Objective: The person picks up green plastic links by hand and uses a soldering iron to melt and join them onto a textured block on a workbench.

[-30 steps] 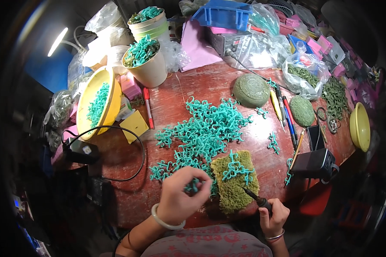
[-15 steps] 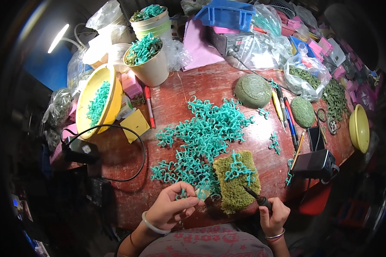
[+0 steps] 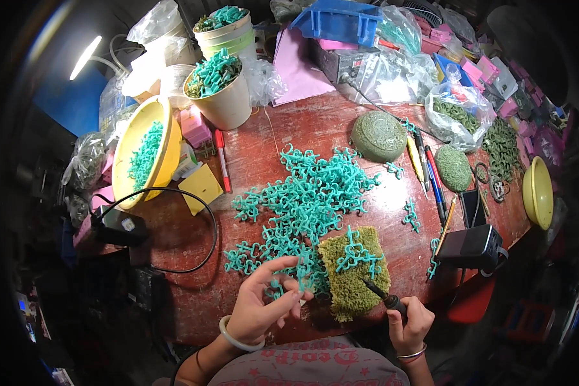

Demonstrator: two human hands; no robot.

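Note:
My left hand (image 3: 270, 299), with a white bangle, has loosely curled fingers holding small teal plastic pieces (image 3: 278, 289) at the near edge of a pile of teal branched pieces (image 3: 309, 193). My right hand (image 3: 410, 325) is closed round the handle of a black pen-like tool with a thin tip (image 3: 392, 301), which points at an olive-green fibrous pad (image 3: 350, 299). A few teal pieces (image 3: 357, 257) lie on the pad.
A yellow basin (image 3: 125, 148) and buckets (image 3: 215, 106) of teal pieces stand left. A cable (image 3: 209, 251) loops nearby. Right are pens (image 3: 434, 180), green round blocks (image 3: 379, 138), a black box (image 3: 469, 248) and a yellow bowl (image 3: 537, 193). Bags and bins crowd the table (image 3: 231, 309).
My left hand dropped lower, then rose slightly again with its fingers spreading a little around teal pieces. My right hand and the tool have barely moved.

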